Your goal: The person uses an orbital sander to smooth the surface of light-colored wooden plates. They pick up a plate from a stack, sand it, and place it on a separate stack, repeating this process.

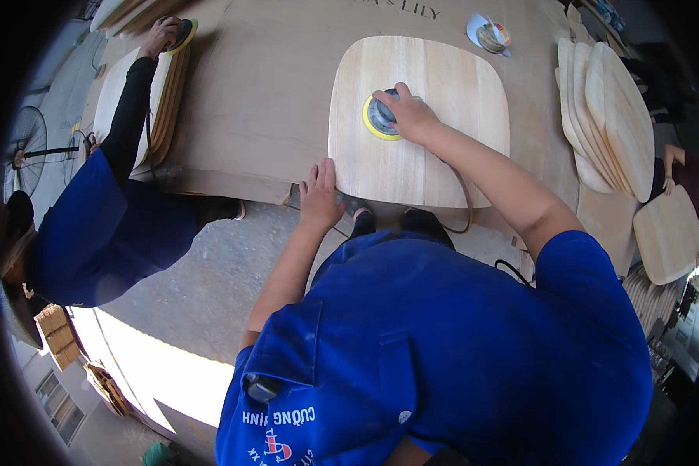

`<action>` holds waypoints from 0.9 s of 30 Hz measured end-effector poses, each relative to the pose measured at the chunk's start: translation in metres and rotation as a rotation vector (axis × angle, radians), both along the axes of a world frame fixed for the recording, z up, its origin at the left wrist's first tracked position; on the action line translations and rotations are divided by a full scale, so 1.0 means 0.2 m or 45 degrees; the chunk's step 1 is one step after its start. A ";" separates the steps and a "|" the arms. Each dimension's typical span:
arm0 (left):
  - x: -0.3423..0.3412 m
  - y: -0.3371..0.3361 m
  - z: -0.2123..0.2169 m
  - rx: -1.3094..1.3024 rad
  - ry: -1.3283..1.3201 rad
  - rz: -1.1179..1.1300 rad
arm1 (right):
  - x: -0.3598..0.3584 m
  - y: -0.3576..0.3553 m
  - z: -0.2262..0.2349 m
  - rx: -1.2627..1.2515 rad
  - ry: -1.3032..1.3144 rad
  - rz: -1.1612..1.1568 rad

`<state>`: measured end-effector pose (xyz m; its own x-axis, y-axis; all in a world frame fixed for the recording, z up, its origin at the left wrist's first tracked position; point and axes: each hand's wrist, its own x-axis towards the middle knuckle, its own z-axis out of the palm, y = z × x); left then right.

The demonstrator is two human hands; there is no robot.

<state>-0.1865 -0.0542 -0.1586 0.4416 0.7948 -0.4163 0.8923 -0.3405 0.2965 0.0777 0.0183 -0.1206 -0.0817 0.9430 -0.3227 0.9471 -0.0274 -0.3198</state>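
Sanding a wooden panel (443, 109)
Right hand (408, 115) grips the sander (379, 118) at panel centre; left hand (320, 194) lies flat, open, touching the panel's near-left edge.

The pale, straight-grained wooden panel (427, 116) lies on a brown desk (264, 93), the sander (380, 116) has a yellow-rimmed grey pad, and the shirt (443, 349) is bright blue.

This is looking like a woodworking shop. A wide bench (256, 93) is carrying a rounded wooden panel (443, 116) with a sander (380, 116) running on it. Right of the bench, a stack (606, 116) of like panels is leaning. At the bench's left, a co-worker (109, 202) is sanding another pile (159, 101). A fan (27, 147) is standing beyond.
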 end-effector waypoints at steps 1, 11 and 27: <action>0.00 0.00 0.00 -0.001 0.002 -0.001 | 0.02 0.08 0.00 0.005 -0.015 -0.048; 0.01 0.01 0.02 -0.046 0.048 -0.002 | 0.17 0.37 -0.02 0.127 -0.091 -0.428; 0.00 0.01 0.01 -0.033 0.025 0.007 | -0.09 -0.48 0.04 -0.020 -0.006 -0.083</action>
<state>-0.1860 -0.0526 -0.1576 0.4290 0.7857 -0.4457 0.8998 -0.3282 0.2875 0.0598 -0.0783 -0.1127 -0.0186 0.9412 -0.3374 0.9445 -0.0942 -0.3146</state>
